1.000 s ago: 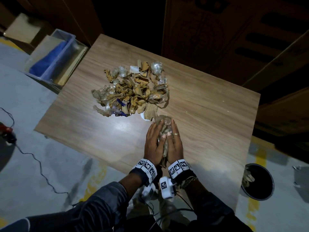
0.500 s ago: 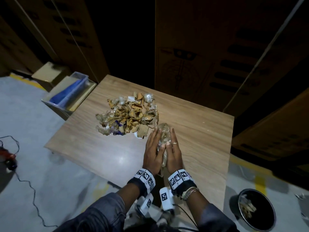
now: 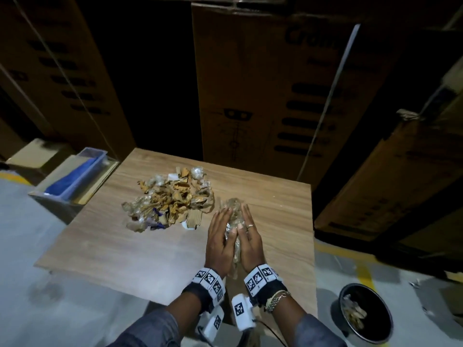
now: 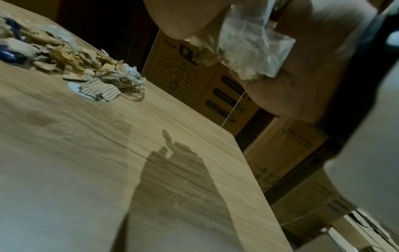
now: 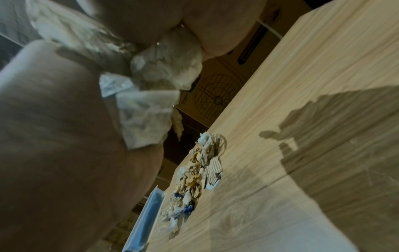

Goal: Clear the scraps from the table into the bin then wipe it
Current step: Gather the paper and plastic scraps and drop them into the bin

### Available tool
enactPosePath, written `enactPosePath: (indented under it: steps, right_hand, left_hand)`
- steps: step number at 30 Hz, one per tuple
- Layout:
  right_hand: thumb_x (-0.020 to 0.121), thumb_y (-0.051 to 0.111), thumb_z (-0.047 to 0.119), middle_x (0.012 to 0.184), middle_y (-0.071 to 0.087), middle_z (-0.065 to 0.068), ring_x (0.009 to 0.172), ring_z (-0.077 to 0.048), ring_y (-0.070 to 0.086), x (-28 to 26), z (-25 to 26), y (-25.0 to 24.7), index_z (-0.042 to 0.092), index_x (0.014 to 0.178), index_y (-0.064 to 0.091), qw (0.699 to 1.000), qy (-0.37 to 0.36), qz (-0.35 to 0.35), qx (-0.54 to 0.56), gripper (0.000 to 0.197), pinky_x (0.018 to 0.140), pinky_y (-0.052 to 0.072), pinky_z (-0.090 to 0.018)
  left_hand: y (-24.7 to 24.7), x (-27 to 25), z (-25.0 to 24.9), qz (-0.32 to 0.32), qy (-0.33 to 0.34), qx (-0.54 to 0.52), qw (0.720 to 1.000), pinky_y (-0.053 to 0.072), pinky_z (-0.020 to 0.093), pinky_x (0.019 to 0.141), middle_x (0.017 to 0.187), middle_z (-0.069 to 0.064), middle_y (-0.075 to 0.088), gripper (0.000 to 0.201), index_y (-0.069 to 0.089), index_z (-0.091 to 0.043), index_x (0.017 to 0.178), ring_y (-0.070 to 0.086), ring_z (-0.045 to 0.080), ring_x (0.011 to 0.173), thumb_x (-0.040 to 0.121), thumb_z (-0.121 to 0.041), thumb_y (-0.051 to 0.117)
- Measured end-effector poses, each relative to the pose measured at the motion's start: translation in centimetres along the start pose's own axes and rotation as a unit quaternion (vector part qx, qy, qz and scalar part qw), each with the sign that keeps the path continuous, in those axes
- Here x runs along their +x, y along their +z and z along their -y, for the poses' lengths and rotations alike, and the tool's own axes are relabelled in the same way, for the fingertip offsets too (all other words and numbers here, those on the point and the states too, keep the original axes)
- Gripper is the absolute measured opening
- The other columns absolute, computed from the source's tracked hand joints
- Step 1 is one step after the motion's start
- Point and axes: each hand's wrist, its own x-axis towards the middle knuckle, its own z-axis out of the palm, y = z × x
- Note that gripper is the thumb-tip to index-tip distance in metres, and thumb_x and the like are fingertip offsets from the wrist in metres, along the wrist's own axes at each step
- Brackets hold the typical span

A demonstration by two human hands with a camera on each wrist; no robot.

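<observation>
A heap of brown cardboard and clear plastic scraps point(image 3: 170, 201) lies on the wooden table point(image 3: 112, 246) at its far middle. My left hand point(image 3: 219, 236) and right hand point(image 3: 250, 236) hold a bundle of crumpled clear plastic scraps point(image 3: 233, 216) squeezed between their palms, fingers straight, just right of the heap. In the left wrist view the bundle point(image 4: 248, 42) hangs above the table point(image 4: 151, 170), where the hands cast a shadow. The right wrist view shows the bundle point(image 5: 146, 95) between both palms and the heap point(image 5: 194, 179) beyond. A black round bin point(image 3: 350, 294) with scraps inside stands on the floor at the right.
Left of the table on the floor stands a clear box point(image 3: 99, 160) with a blue thing inside. Tall cardboard cartons point(image 3: 263, 83) close off the far side and the right. Yellow lines mark the grey floor point(image 3: 37, 309).
Both hands have lifted the plastic bundle off the table and drawn it slightly right of the heap. The head view has risen and tilted up, showing more of the cartons.
</observation>
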Motion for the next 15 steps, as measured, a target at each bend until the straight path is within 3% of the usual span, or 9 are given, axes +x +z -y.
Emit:
enactPosePath:
  steps: [3, 8, 15]
  right_hand:
    - [0.109, 0.043, 0.023, 0.170, 0.031, 0.014, 0.158, -0.004, 0.026, -0.3, 1.0, 0.5, 0.025, 0.162, 0.037, 1.000, -0.001, -0.012, -0.019, 0.053, 0.131, 0.023, -0.040]
    - [0.108, 0.043, 0.027, 0.167, 0.036, 0.016, 0.155, -0.001, 0.030, -1.3, 2.7, 1.7, 0.031, 0.160, 0.040, 0.998, -0.007, -0.043, -0.043, 0.052, 0.130, 0.027, -0.038]
    - [0.108, 0.042, 0.019, 0.167, 0.038, 0.010, 0.155, -0.002, 0.030, -4.2, 3.2, 1.4, 0.015, 0.157, 0.046, 0.991, -0.025, -0.101, -0.081, 0.050, 0.128, 0.025, -0.027]
  left_hand:
    - [-0.8, 0.1, -0.3, 0.018, 0.004, -0.007, 1.000, 0.025, 0.051, 0.127, 0.166, -0.016, 0.034, 0.051, 0.040, -0.033, 0.157, 0.022, 0.011, 0.158, 0.108, -0.043, 0.039]
    - [-2.4, -0.1, -1.1, 0.024, 0.013, -0.022, 0.999, 0.021, 0.040, 0.128, 0.166, -0.016, 0.034, 0.056, 0.042, -0.028, 0.157, 0.020, 0.003, 0.156, 0.106, -0.050, 0.036]
    - [-2.3, -1.9, -1.6, 0.069, 0.050, -0.048, 0.995, 0.016, 0.031, 0.129, 0.165, -0.012, 0.037, 0.057, 0.044, -0.024, 0.156, 0.022, 0.005, 0.156, 0.106, -0.050, 0.035]
